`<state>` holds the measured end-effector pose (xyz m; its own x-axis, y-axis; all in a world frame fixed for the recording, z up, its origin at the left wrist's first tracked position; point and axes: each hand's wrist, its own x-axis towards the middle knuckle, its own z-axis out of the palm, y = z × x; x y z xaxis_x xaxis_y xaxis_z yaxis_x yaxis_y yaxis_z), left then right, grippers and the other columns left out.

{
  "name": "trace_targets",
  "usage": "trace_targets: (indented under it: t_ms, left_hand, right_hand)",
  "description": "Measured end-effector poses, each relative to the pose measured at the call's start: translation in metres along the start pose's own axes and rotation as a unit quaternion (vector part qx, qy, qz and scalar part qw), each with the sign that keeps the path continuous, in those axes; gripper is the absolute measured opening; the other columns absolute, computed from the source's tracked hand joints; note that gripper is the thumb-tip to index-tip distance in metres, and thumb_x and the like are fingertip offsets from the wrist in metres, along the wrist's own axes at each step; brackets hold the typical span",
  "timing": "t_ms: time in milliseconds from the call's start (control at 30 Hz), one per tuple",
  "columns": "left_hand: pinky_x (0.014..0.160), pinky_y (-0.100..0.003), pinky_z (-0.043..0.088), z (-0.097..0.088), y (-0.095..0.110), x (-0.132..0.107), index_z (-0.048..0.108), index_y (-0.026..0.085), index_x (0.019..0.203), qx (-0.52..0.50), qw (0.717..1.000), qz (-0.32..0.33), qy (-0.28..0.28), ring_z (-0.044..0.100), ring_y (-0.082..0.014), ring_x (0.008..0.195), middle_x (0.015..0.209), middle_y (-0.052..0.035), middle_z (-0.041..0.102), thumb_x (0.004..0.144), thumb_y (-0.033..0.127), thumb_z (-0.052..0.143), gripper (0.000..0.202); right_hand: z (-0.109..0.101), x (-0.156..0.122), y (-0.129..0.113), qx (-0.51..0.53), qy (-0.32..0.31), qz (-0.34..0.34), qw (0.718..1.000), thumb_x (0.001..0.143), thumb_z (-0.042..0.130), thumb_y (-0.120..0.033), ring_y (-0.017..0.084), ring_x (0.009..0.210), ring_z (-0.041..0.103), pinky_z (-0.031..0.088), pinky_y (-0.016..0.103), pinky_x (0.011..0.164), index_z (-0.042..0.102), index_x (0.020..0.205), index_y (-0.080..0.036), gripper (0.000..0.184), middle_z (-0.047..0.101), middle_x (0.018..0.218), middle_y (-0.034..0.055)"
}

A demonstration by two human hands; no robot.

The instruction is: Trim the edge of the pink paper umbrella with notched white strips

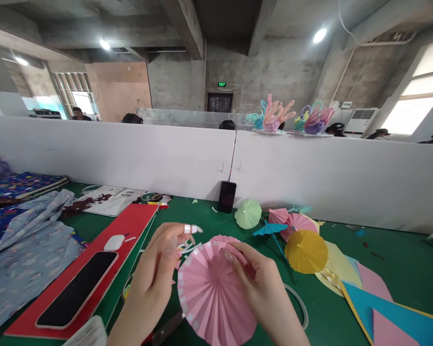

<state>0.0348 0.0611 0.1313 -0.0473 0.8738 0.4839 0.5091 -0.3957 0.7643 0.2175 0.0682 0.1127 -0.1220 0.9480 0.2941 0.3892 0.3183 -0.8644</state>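
Observation:
My right hand (pixel 258 274) pinches the upper right part of a pink pleated paper disc (pixel 214 293) between thumb and fingers. White tape-like pieces run along the disc's left rim. To the left of it, my left hand (pixel 157 269) is raised with bent fingers apart and grips nothing. A white strip (pixel 191 229) sits on one of its fingertips. Scissors (pixel 169 329) lie partly hidden under the disc's lower left. Behind the disc stand small paper umbrellas: a pale green one (pixel 248 214), a blue one (pixel 270 228) and a yellow one (pixel 306 251).
On the left, a phone (pixel 77 288) and a white case (pixel 114 242) lie on a red board (pixel 137 221). Another phone (pixel 227 196) leans on the white partition (pixel 166 158). Coloured paper sheets (pixel 393 307) lie at right. A tape-like ring (pixel 302 305) is near my right wrist.

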Motion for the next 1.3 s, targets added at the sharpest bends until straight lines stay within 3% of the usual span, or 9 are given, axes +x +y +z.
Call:
trace_targets:
  t_ms: [100, 200, 400, 567, 800, 1067, 1300]
  left_hand:
    - [0.063, -0.021, 0.05, 0.001, 0.01, -0.007, 0.055, 0.025, 0.086, -0.014, 0.997, -0.027, -0.076, 0.057, -0.0137, 0.067, 0.069, 0.001, 0.055, 0.097, 0.045, 0.026, 0.037]
    - [0.059, -0.021, 0.049, 0.012, 0.012, -0.009, 0.054, 0.025, 0.082, -0.006, 0.991, -0.026, -0.131, 0.057, -0.0134, 0.062, 0.068, 0.0017, 0.057, 0.096, 0.042, 0.032, 0.031]
    - [0.061, -0.023, 0.046, 0.03, -0.002, -0.003, 0.047, 0.025, 0.083, 0.063, 0.985, 0.01, -0.161, 0.057, -0.0141, 0.068, 0.076, 0.0014, 0.059, 0.098, 0.035, 0.028, 0.026]
    - [0.058, -0.025, 0.042, 0.028, -0.009, -0.002, 0.043, 0.024, 0.085, 0.131, 0.979, 0.029, -0.156, 0.056, -0.0145, 0.064, 0.072, 0.0029, 0.055, 0.099, 0.035, 0.022, 0.027]
    - [0.053, -0.024, 0.038, 0.023, -0.008, 0.001, 0.044, 0.024, 0.085, 0.163, 0.971, 0.067, -0.159, 0.058, -0.015, 0.06, 0.069, 0.0022, 0.057, 0.098, 0.031, 0.02, 0.028]
    - [0.05, -0.024, 0.032, 0.021, -0.004, 0.001, 0.037, 0.023, 0.079, 0.197, 0.958, 0.055, -0.2, 0.056, -0.015, 0.056, 0.066, 0.0034, 0.055, 0.098, 0.028, 0.021, 0.026]
    - [0.046, -0.025, 0.022, 0.024, -0.003, 0.002, 0.03, 0.024, 0.077, 0.276, 0.935, 0.073, -0.211, 0.048, -0.0156, 0.05, 0.065, 0.0044, 0.05, 0.095, 0.016, 0.024, 0.021]
  right_hand:
    - [0.004, 0.0, 0.0, -0.003, -0.008, -0.009, 1.0, 0.094, 0.044, -0.033, 0.022, 0.077, 0.067, 0.051, 0.027, 0.068, 0.065, 0.092, -0.018, 0.025, 0.072, 0.082, 0.0074]
    - [0.008, -0.001, 0.0, 0.013, -0.027, -0.027, 0.999, 0.094, 0.044, -0.029, 0.021, 0.074, 0.066, 0.052, 0.027, 0.068, 0.066, 0.095, -0.018, 0.024, 0.073, 0.084, 0.0075]
    - [0.009, -0.001, -0.001, 0.058, -0.054, -0.031, 0.996, 0.094, 0.044, -0.025, 0.017, 0.074, 0.064, 0.051, 0.029, 0.082, 0.067, 0.106, -0.018, 0.027, 0.072, 0.101, 0.0075]
    - [0.007, -0.002, -0.004, 0.107, -0.09, -0.021, 0.99, 0.095, 0.043, -0.025, 0.018, 0.098, 0.063, 0.048, 0.027, 0.089, 0.064, 0.116, -0.019, 0.03, 0.069, 0.112, 0.007]
    - [0.005, -0.006, -0.003, 0.075, -0.102, -0.012, 0.992, 0.093, 0.044, -0.019, 0.021, 0.098, 0.064, 0.05, 0.028, 0.083, 0.063, 0.119, -0.019, 0.032, 0.07, 0.111, 0.0071]
    - [0.003, -0.012, -0.011, 0.043, -0.125, -0.013, 0.991, 0.085, 0.043, -0.003, 0.019, 0.103, 0.064, 0.051, 0.027, 0.085, 0.062, 0.121, -0.022, 0.045, 0.069, 0.116, 0.0044]
    - [0.005, -0.012, -0.013, 0.026, -0.122, -0.012, 0.992, 0.088, 0.041, -0.007, 0.02, 0.105, 0.063, 0.052, 0.031, 0.087, 0.06, 0.123, -0.021, 0.042, 0.067, 0.118, 0.0061]
